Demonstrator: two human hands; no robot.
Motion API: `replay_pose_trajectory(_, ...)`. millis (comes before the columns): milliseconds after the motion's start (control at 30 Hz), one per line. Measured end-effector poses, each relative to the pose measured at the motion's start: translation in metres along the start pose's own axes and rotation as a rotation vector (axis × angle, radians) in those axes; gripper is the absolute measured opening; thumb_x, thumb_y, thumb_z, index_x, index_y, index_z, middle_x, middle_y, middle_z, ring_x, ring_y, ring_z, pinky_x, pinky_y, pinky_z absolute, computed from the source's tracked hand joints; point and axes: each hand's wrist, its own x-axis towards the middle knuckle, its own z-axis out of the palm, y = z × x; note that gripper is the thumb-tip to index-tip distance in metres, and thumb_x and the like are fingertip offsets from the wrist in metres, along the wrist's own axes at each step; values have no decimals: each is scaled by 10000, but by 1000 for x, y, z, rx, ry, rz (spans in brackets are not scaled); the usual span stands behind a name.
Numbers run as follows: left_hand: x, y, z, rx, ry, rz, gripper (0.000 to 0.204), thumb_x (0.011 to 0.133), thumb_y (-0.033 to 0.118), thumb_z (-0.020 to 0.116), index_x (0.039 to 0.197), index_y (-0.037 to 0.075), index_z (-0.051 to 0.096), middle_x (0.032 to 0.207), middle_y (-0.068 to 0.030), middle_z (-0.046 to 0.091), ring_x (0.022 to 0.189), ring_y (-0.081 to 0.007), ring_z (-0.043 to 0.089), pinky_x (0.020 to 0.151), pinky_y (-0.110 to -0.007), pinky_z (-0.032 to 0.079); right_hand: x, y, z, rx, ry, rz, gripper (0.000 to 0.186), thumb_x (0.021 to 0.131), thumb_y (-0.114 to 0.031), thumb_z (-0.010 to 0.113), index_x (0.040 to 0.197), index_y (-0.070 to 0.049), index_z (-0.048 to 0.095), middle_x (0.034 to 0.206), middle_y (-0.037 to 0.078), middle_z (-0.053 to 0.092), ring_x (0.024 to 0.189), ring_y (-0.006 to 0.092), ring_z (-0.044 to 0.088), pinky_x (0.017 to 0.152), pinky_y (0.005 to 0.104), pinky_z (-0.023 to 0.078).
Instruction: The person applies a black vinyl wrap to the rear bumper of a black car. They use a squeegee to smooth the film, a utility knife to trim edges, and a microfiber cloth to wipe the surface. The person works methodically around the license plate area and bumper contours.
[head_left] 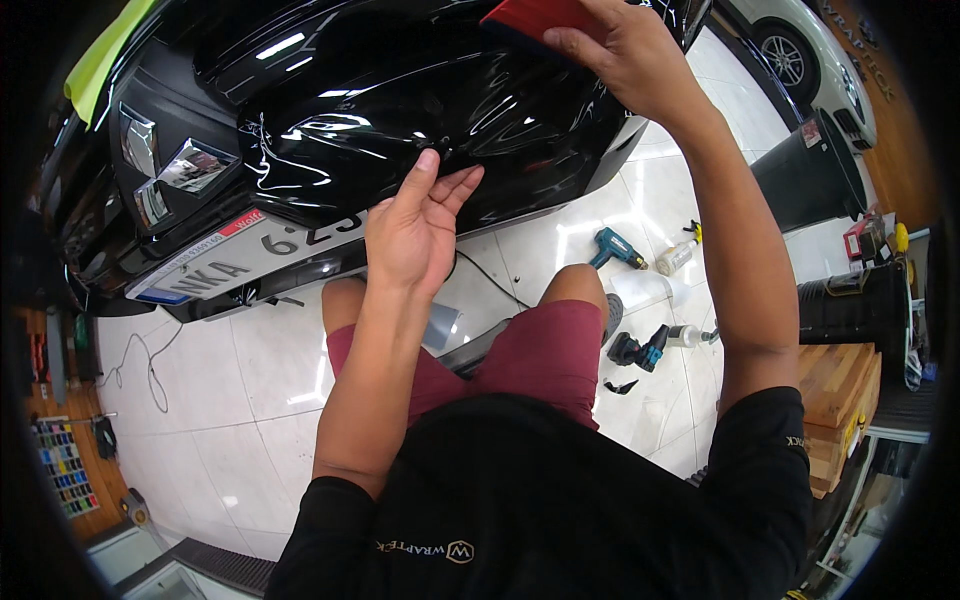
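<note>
Glossy black film [400, 125] lies wrinkled over the front of a black car, with creases and bright reflections across it. My right hand [640, 65], at the top right, is closed on a red squeegee [540, 22] whose edge is against or just over the dark surface. Near the film's lower edge is my left hand [415, 235], palm showing, its thumb up and its fingers apart. Nothing shows in that hand; whether its fingertips touch the film cannot be made out. Left of it are the car's licence plate [240, 255] and a chrome emblem [190, 165].
On the white tiled floor [200, 390] at right stand a teal cordless tool [618, 248], a spray bottle [680, 258] and a black-and-teal power tool [640, 348]. A dark bin [812, 175], a wooden box [840, 405] and a white car [800, 50] are farther right. A cable [150, 370] lies left.
</note>
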Motion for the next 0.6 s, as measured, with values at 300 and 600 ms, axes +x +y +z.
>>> replay_pose_trajectory(300, 20, 54, 95, -36, -34, 26, 319, 1077, 114, 390, 1259, -129, 488, 1375, -346, 544, 1326, -435, 534, 1182, -538, 404, 32, -10, -11, -73, -201, 80, 282, 883, -202, 725, 1050, 11, 645, 925, 248, 685, 888, 397, 665, 808, 437, 501)
replay_pose_trajectory(600, 20, 88, 100, 47, -148, -51, 432, 1104, 156, 288, 1340, -200, 354, 1361, -330, 549, 1291, -388, 575, 1135, -466, 470, 20, -16, -32, 214, -157, 322, 281, 939, -175, 701, 1149, 9, 669, 938, 88, 727, 863, 166, 635, 829, 336, 502)
